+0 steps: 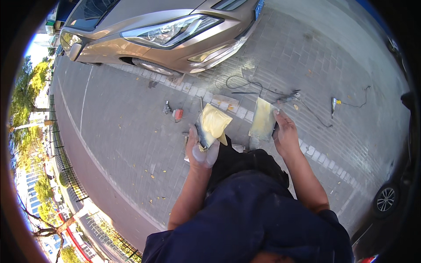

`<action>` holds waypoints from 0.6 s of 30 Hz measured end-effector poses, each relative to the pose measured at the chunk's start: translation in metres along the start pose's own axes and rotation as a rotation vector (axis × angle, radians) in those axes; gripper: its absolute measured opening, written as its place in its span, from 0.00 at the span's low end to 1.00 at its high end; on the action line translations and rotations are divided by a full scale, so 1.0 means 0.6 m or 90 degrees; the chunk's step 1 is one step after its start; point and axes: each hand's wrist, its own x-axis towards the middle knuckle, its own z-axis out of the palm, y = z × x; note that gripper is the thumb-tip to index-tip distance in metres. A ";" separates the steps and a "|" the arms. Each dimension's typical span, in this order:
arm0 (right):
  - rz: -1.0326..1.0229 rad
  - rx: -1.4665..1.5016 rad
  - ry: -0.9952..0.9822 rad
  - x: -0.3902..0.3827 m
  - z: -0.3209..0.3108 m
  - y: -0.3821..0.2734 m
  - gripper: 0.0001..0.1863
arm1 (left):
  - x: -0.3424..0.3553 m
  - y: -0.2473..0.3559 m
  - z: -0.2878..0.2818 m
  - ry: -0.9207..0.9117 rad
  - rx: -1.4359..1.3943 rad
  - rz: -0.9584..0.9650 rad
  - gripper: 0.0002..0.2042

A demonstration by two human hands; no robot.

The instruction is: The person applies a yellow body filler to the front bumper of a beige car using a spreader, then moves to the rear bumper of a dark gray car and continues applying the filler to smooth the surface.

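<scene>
On my side of the car [175, 46], my left hand [204, 152], half curled, supports the board [205, 136], my right hand [286, 133] pinches the coated plate [262, 119], and the paste [215, 121] is loaded but apparently not yet worked flat.

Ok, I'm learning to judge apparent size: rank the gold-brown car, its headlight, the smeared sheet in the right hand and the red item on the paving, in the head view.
1. Gold-brown car
2. Headlight
3. Smeared sheet
4. Red item
Nearness to the camera favours the sheet.
</scene>
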 end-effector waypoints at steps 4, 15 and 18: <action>0.009 0.123 -0.019 0.029 0.003 -0.005 0.13 | 0.026 -0.002 0.006 -0.071 0.010 -0.020 0.29; 0.029 -0.036 0.217 0.187 -0.047 0.077 0.16 | 0.173 -0.002 -0.021 -0.014 -0.031 -0.191 0.32; 0.006 -0.086 0.204 0.251 -0.083 0.111 0.17 | 0.245 0.000 -0.046 -0.049 0.000 -0.240 0.37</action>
